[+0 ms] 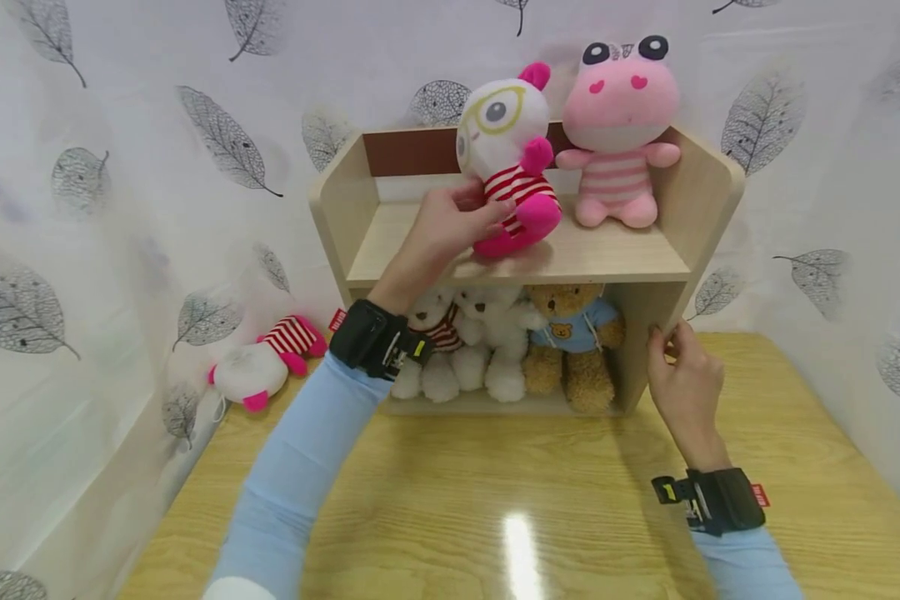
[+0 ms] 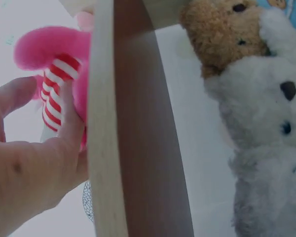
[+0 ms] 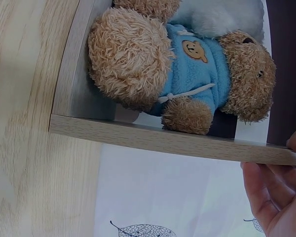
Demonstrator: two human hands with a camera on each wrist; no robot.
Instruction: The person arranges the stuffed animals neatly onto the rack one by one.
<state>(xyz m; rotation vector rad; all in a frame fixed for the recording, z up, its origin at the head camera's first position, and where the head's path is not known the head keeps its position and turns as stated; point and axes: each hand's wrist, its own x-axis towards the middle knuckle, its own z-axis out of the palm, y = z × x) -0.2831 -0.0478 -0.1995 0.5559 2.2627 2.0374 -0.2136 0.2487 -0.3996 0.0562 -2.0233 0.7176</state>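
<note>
My left hand (image 1: 450,225) grips a white and hot-pink plush toy (image 1: 521,187) by its red-striped body, on the upper level of a small wooden shelf (image 1: 390,237). The toy leans to the left; its yellow-rimmed eyes face that way. In the left wrist view, thumb and fingers lie around the striped middle of the plush toy (image 2: 54,94). My right hand (image 1: 686,383) pinches the front edge of the shelf's right side panel. The right wrist view shows the thumb inside that panel (image 3: 187,145) and the fingers outside it.
A pink plush hippo (image 1: 618,133) sits at the upper right. Below are white plush bears (image 1: 487,333) and a brown teddy bear (image 1: 570,342) in a blue hoodie. Another striped plush toy (image 1: 258,367) lies on the wooden table (image 1: 420,500) at left, by the leaf-patterned wall covering (image 1: 142,208).
</note>
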